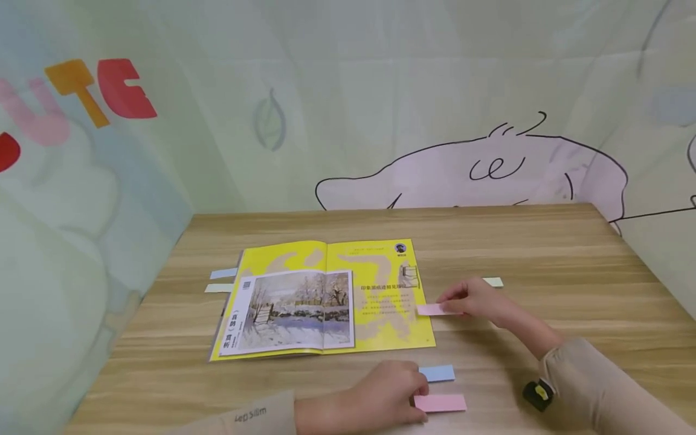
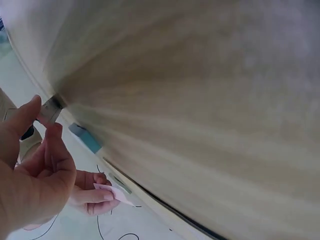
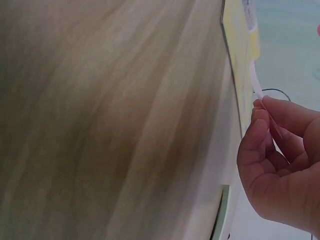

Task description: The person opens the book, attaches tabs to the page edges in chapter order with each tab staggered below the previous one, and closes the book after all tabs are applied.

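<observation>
An open magazine (image 1: 380,332) with yellow pages and a snowy landscape picture (image 1: 304,311) lies on the wooden table (image 1: 179,386). My right hand (image 1: 478,302) pinches a pink paper strip (image 1: 429,310) between thumb and fingers, its free end over the right page's edge. In the right wrist view the strip (image 3: 256,82) stands out from the fingertips. Nearer the front, my left hand (image 1: 386,393) pinches one end of a pink sticky-note pad (image 1: 443,403) with thumb and finger. A blue sticky-note pad (image 1: 439,373) lies just beyond it, partly behind the fingers.
Blue (image 1: 223,273) and pale green (image 1: 218,288) tabs stick out from the magazine's left edge. A pale green pad (image 1: 493,282) lies beyond the right hand. A clip-like outline (image 1: 410,275) shows at the right page's edge. A printed curtain (image 1: 348,90) hangs behind the table.
</observation>
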Tool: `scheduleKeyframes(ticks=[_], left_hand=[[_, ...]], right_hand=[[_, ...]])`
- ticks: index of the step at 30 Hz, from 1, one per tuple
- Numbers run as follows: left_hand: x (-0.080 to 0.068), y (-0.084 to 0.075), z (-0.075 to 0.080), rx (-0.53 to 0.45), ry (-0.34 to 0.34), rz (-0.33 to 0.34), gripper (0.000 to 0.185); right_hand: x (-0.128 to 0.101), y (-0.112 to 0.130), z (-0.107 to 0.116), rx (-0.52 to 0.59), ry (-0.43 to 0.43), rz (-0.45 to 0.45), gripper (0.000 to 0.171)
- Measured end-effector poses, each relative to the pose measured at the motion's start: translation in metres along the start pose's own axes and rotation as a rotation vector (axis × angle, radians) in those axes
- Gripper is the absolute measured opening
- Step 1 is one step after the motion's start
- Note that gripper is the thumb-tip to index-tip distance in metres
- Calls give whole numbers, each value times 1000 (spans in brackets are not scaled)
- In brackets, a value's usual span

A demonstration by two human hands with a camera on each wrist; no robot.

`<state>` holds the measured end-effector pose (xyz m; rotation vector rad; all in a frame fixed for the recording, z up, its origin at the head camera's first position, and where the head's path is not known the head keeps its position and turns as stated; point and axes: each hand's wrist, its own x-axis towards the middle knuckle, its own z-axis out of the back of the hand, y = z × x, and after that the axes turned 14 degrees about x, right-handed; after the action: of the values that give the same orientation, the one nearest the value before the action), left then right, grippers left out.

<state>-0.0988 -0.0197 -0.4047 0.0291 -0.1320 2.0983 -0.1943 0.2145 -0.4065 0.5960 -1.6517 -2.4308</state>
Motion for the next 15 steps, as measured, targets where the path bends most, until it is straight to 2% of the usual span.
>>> scheduleKeyframes(ticks=[6, 15], left_hand=[[0, 0, -4, 0, 26, -26, 22], [1, 2, -3, -11, 41, -29, 25]], right_hand=[[7, -2, -2, 19, -9, -27, 16], [13, -7, -4, 34, 42, 38, 17]])
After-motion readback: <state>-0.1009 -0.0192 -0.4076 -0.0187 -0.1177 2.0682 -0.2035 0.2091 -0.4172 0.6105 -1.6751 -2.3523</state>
